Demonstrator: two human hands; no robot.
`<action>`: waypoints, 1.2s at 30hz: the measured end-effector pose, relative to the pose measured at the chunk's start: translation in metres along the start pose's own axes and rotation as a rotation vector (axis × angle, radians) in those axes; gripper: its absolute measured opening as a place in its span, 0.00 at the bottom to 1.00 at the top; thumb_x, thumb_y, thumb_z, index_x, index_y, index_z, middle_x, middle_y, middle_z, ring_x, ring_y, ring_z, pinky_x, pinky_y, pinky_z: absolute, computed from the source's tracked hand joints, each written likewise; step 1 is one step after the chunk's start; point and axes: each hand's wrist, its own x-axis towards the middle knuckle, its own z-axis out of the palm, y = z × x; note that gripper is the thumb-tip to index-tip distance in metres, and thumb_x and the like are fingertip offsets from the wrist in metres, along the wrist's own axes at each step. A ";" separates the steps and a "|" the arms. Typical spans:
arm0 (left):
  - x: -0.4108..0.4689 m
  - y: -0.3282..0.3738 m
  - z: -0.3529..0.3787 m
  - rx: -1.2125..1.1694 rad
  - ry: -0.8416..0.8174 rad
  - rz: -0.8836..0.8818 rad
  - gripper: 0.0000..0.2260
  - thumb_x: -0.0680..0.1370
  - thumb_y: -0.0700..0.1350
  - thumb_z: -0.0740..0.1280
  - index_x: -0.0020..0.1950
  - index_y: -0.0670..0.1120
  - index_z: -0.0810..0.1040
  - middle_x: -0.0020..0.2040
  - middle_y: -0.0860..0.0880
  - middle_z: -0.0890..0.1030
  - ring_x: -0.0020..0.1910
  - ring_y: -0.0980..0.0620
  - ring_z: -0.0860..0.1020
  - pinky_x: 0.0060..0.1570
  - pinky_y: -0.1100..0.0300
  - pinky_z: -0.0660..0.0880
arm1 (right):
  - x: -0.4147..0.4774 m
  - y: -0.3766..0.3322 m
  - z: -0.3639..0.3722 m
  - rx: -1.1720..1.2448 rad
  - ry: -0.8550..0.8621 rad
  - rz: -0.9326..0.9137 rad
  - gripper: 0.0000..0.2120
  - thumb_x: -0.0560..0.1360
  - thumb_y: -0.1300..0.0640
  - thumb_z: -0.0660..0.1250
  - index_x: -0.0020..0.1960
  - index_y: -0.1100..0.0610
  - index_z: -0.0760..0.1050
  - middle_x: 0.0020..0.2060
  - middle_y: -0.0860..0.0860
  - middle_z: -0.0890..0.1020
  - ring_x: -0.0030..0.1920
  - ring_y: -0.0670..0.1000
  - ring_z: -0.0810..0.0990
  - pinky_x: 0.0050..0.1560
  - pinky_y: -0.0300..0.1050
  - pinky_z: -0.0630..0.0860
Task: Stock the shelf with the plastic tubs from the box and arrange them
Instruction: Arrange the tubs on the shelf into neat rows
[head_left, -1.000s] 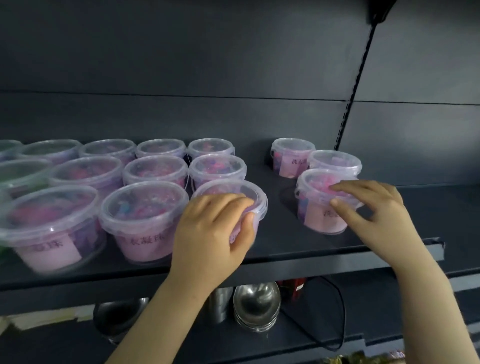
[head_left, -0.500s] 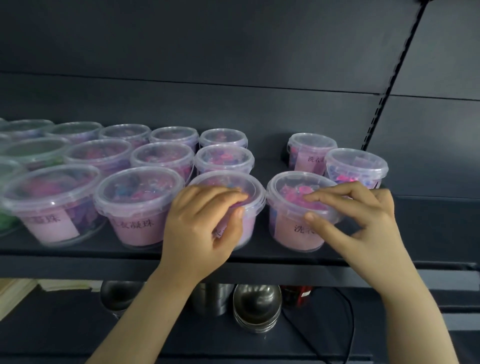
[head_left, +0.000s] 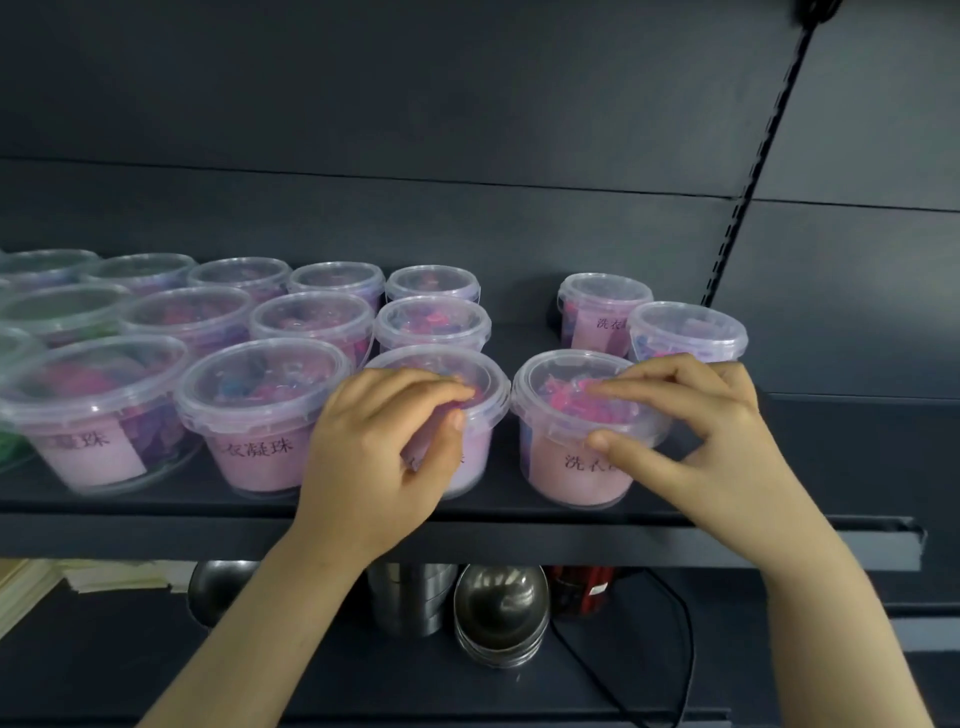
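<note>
The left hand is wrapped over the near side of the front-row tub: fingers curled onto the lid's edge, thumb against the wall, a close grip. It covers nearly all of that tub's label. The right hand pinches the end tub, with its fingers laid across the clear lid and the thumb pressed on the front wall just under the rim. The thumb hides the tail of the printed characters.

A second ago the end tub stood well off to the right, in front of the two back tubs. Now it sits just beside the front-row tub, a thin gap between their rims, much as it did half a second ago. The left hand's hold has not changed.

Both tubs stand upright at the front edge of the dark shelf. To their left the stocked tubs run back in three rows. The ones farthest left are blurred and cut off by the frame, and something green there is too unclear to name.

Under the shelf, partly hidden by it and the forearms, are metal bowls, a steel canister, a red object, a black cable and some papers.
</note>
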 end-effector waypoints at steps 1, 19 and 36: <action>0.005 0.001 -0.006 -0.016 -0.042 -0.018 0.11 0.77 0.47 0.62 0.52 0.46 0.83 0.48 0.54 0.83 0.48 0.52 0.79 0.52 0.55 0.73 | 0.005 0.003 -0.005 0.032 -0.007 0.010 0.20 0.69 0.33 0.67 0.57 0.39 0.80 0.54 0.37 0.78 0.61 0.39 0.67 0.61 0.25 0.59; 0.086 -0.040 0.016 0.261 -0.629 -0.255 0.17 0.80 0.54 0.56 0.69 0.60 0.70 0.69 0.55 0.72 0.64 0.50 0.72 0.55 0.60 0.68 | 0.112 0.052 -0.032 -0.155 -0.548 0.279 0.20 0.80 0.39 0.54 0.60 0.43 0.81 0.65 0.43 0.76 0.67 0.44 0.71 0.70 0.41 0.62; 0.079 -0.047 0.022 0.234 -0.562 -0.225 0.16 0.79 0.56 0.56 0.65 0.59 0.73 0.66 0.55 0.75 0.62 0.50 0.74 0.52 0.59 0.68 | 0.153 0.008 0.025 -0.196 -0.718 0.168 0.21 0.82 0.40 0.50 0.58 0.48 0.77 0.62 0.45 0.72 0.66 0.46 0.69 0.69 0.43 0.61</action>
